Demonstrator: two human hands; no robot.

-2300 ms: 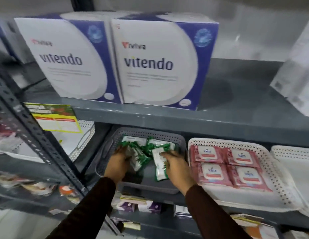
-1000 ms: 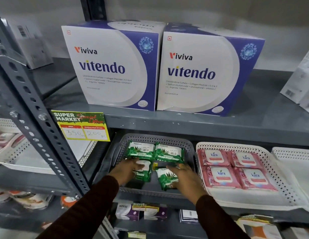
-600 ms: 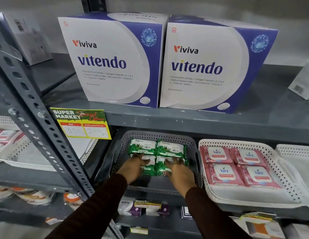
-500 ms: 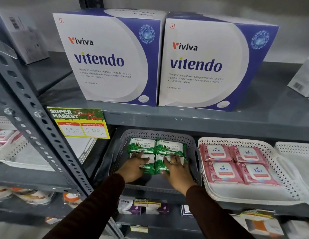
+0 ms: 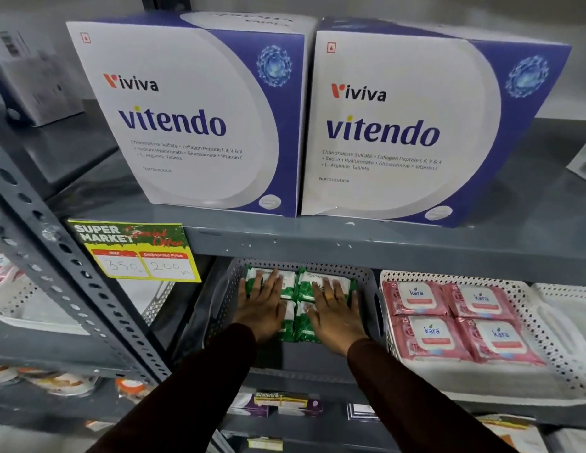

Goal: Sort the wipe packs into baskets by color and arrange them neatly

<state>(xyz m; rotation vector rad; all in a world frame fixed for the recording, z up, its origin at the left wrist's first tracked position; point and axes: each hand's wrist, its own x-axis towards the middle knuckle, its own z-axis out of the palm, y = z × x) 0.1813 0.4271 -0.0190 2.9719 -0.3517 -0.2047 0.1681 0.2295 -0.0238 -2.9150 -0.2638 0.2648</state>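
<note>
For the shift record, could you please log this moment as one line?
left hand, right hand: flat on green wipe packs | grey basket | pink wipe packs in white basket

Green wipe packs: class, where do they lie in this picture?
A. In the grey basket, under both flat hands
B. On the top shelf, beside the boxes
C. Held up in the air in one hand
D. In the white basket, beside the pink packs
A: the green wipe packs lie in the grey basket, with the left hand and right hand pressed flat on them.
</note>
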